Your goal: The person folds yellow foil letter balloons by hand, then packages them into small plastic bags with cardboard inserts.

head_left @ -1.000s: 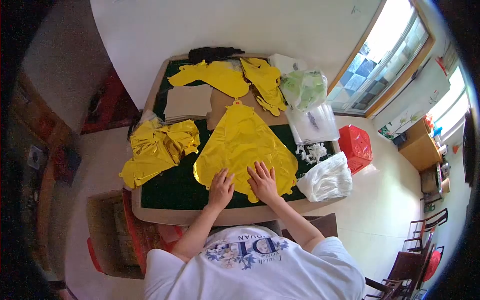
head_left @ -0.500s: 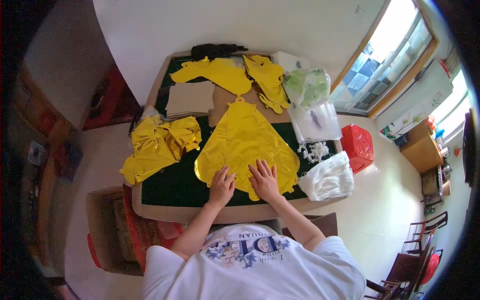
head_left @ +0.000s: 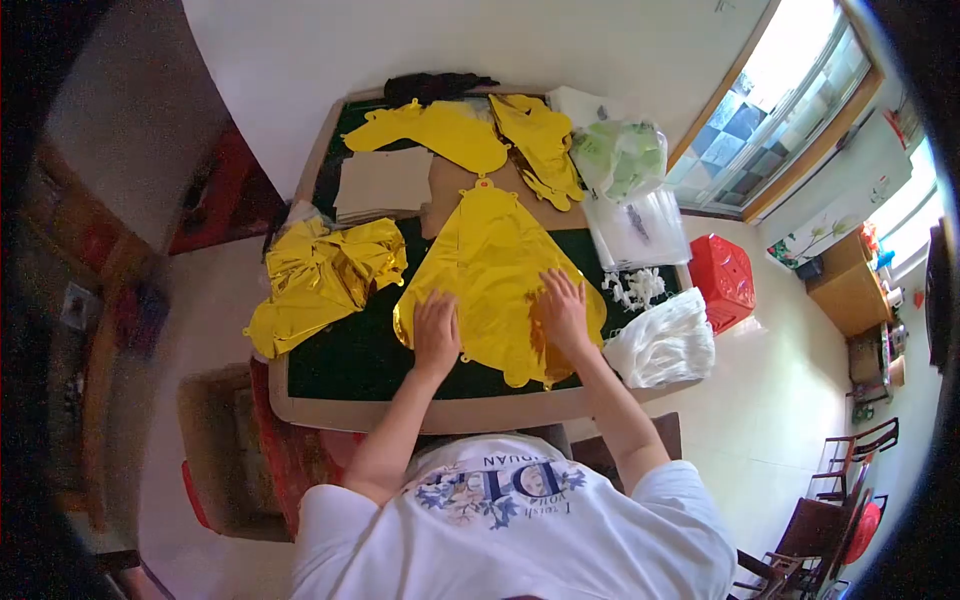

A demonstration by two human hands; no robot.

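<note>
A large gold foil piece (head_left: 490, 240), wide at the bottom and narrow at the top, lies flat on the dark green table top (head_left: 350, 375). On its lower left part rests my left hand (head_left: 437, 330), palm down with the fingers spread. My right hand (head_left: 563, 312) lies palm down on its right side, fingers apart, and the foil creases beside it. Crumpled gold foil (head_left: 320, 285) lies left of my left hand. More gold foil pieces (head_left: 450, 138) (head_left: 540, 140) are at the far side.
A cardboard stack (head_left: 382, 183) stands at the back left. To the right are clear plastic bags (head_left: 640, 230), a green-white bag (head_left: 620, 160), small white pieces (head_left: 637, 288) and a white string bundle (head_left: 665, 342). A red stool (head_left: 720, 283) is beyond the table's right edge, an open box (head_left: 235, 450) below left.
Both hands have moved further up the foil, and my right hand has also shifted right. The foil near my right hand is now more creased. The view has shifted slightly.
</note>
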